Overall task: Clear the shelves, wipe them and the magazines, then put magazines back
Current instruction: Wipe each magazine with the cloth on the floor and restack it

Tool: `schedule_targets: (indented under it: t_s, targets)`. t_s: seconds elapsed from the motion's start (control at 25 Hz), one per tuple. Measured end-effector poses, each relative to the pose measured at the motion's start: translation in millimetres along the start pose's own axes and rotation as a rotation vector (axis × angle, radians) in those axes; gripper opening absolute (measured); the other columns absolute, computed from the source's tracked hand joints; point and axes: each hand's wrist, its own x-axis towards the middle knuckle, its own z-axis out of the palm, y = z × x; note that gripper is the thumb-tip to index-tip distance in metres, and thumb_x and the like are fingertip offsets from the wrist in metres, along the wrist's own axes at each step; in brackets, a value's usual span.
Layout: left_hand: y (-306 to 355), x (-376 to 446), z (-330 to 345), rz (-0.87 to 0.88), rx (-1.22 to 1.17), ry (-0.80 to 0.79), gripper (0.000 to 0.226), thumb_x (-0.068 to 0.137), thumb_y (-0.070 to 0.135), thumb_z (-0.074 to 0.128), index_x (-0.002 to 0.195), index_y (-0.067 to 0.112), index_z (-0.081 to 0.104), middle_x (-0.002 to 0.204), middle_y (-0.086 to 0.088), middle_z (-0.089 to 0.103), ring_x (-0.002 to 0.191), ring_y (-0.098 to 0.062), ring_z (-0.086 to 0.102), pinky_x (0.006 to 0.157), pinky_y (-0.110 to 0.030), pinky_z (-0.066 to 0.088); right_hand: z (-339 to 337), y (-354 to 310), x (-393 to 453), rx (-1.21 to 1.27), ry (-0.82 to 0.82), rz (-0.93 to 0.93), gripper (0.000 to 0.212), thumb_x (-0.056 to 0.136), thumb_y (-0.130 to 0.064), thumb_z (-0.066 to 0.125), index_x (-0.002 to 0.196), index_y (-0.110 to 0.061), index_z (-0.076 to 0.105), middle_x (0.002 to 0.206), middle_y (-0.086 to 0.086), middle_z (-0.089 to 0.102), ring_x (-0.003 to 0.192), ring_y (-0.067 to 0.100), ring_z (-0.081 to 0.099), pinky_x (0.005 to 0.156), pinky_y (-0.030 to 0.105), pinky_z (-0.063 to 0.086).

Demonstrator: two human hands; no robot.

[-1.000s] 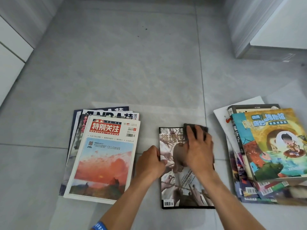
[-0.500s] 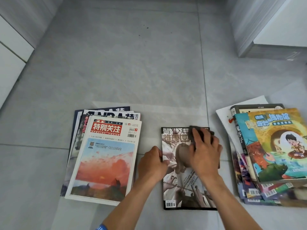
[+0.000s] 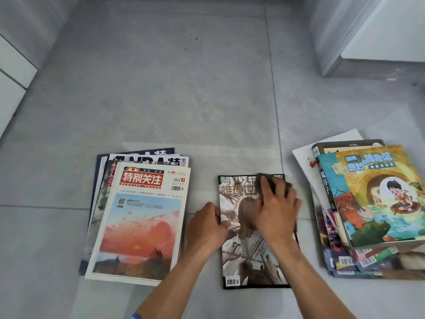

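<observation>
A single magazine (image 3: 243, 261) with a dark-bordered cover lies flat on the grey floor between two piles. My right hand (image 3: 277, 208) presses a dark grey cloth (image 3: 268, 183) onto the upper right part of its cover, fingers spread over the cloth. My left hand (image 3: 207, 226) holds the magazine's left edge, thumb on the cover. A stack of magazines (image 3: 138, 217) topped by a red-titled sunset cover lies to the left. Another pile (image 3: 377, 203) topped by a yellow cartoon cover lies to the right.
The floor (image 3: 172, 100) is large grey tile. A white cabinet corner (image 3: 368, 42) stands at the upper right, and white panels (image 3: 11, 77) run along the left edge.
My right hand with the cloth has slid slightly right across the top of the cover. My left hand stays on the magazine's left edge.
</observation>
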Motion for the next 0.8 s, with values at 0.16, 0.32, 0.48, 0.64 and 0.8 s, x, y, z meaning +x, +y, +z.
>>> schedule_targets:
  t_s: [0.16,0.32,0.48,0.64,0.8]
  targets:
    - [1.3,-0.8,-3.8,0.029,0.011,-0.009,0.011,0.080,0.022,0.063,0.088,0.020,0.054,0.090,-0.002,0.069,0.088,-0.028,0.065,0.068,-0.034,0.047,13.4,-47.2,-12.0,0.189,-0.120,-0.425,0.052,0.079,-0.032,0.051,0.129,-0.025,0.063,0.127,0.003,0.059,0.104,0.033,0.050,0.082,0.044,0.051]
    - [0.0,-0.9,-5.4,0.018,-0.030,-0.008,0.024,0.081,0.036,0.074,0.087,0.024,0.054,0.081,0.008,0.065,0.083,-0.017,0.064,0.072,-0.033,0.049,-0.2,25.3,-6.8,0.186,-0.085,-0.373,0.046,0.083,-0.025,0.060,0.129,-0.025,0.065,0.129,-0.002,0.058,0.107,0.029,0.049,0.087,0.046,0.049]
    - [0.0,-0.2,-4.2,0.016,-0.030,0.003,0.024,0.081,0.035,0.074,0.086,0.024,0.054,0.079,0.009,0.064,0.081,-0.016,0.063,0.068,-0.031,0.047,-1.4,21.9,-23.7,0.099,0.039,-0.003,0.054,0.075,-0.016,0.077,0.128,-0.018,0.066,0.126,0.010,0.058,0.106,0.033,0.044,0.085,0.048,0.047]
    - [1.4,-0.2,-6.6,0.006,-0.023,-0.020,0.018,0.079,0.023,0.071,0.087,0.024,0.055,0.076,0.010,0.060,0.079,-0.017,0.061,0.067,-0.029,0.045,9.3,-27.9,-40.7,0.183,-0.082,-0.351,0.052,0.078,-0.031,0.052,0.129,-0.026,0.062,0.127,0.002,0.056,0.103,0.029,0.046,0.082,0.042,0.048]
    - [-1.1,1.3,-8.5,0.020,-0.068,-0.078,0.019,0.087,0.027,0.071,0.089,0.024,0.053,0.074,0.013,0.058,0.077,-0.011,0.058,0.067,-0.026,0.041,-1.3,36.7,-29.9,0.143,-0.028,-0.351,0.047,0.084,-0.036,0.047,0.124,-0.025,0.068,0.124,-0.001,0.060,0.103,0.028,0.049,0.082,0.042,0.048]
